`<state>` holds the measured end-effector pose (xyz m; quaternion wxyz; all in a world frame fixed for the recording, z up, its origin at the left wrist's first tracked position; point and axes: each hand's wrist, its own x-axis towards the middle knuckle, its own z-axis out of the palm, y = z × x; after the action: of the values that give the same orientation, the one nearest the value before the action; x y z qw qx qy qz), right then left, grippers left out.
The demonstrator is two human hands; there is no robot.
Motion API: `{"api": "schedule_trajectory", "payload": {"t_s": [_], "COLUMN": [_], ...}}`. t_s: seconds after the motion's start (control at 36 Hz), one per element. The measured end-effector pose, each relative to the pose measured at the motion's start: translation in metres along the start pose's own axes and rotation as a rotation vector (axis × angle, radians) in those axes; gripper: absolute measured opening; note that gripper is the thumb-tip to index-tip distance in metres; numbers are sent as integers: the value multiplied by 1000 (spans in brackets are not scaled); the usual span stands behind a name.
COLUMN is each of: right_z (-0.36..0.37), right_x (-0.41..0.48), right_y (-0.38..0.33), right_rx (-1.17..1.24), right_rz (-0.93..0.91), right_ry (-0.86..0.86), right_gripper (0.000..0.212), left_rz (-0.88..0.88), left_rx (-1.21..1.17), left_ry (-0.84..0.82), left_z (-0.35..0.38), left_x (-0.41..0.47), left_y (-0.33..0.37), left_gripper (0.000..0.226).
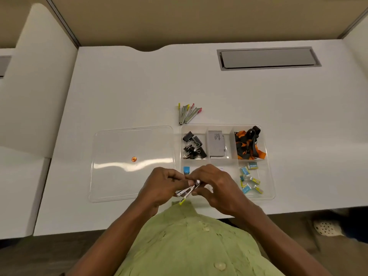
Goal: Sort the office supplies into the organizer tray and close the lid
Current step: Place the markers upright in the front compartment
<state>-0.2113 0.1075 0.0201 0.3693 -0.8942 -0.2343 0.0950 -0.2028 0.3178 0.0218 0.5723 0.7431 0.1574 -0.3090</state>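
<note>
Head view of a white desk (139,86) during sorting. The left hand (165,184) and right hand (215,186) meet above the desk's near edge, just in front of the organizer tray (229,125), with the fingers (203,195) of both hands curled round and pinching one metal clip (186,193), whose yellow tip points down toward the green shirt (189,246). What kind of clip it is cannot be made out, as the hands cover most of it. A pile of similar clips (188,114) with yellow and pink tips lies on the desk just beyond the tray's far left corner. In the tray's far row, left to right: black binder clips (194,146), a grey box (216,144), and orange-and-black lanyards (249,144). The near right compartment holds small blue and yellow boxes (250,179); a blue item (186,169) sits in the near left compartment, partly hidden by the hands. The clear lid (123,146), bearing an orange sticker (134,159), lies flat on the desk just left of the tray. A grey cable hatch (267,58) is set into the desk at the far right.
</note>
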Motion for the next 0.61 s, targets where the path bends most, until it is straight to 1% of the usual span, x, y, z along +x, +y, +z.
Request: {"api": "schedule_trajectory", "payload": {"t_s": [0.08,0.11,0.17,0.22,0.28,0.31,0.36,0.44,0.5,0.61], "right_z": [-5,-6,-6,-1,8,13,22,33,39,51], "right_x": [-6,-8,-12,-16,-18,-19,-20,-17,-13,-4], "right_y": [6,9,12,11,7,5,3,3,1,-1], "right_rx": [17,31,108,255,392,411,365,224,192,93], "right_rz": [20,53,187,361,497,549,630,704,732,739], "right_ry": [54,65,110,201,294,340,420,499,519,519], "right_gripper": [28,26,25,25,19,15,6,14,17,20], "left_rz": [-63,-74,-85,-90,-67,-51,-24,-6,3,-6], "left_rx": [-56,-96,-193,-218,-147,-97,9,195,298,374], "left_ry": [19,1,-27,41,168,224,293,320,323,294], "left_z": [3,3,2,1,-1,-2,-3,-3,0,9], "left_x": [2,3,4,6,11,14,19,23,26,28], "left_y": [3,3,4,5,3,2,-2,-7,-10,-14], "left_gripper": [32,34,41,45,44,43,41,34,29,21]}}
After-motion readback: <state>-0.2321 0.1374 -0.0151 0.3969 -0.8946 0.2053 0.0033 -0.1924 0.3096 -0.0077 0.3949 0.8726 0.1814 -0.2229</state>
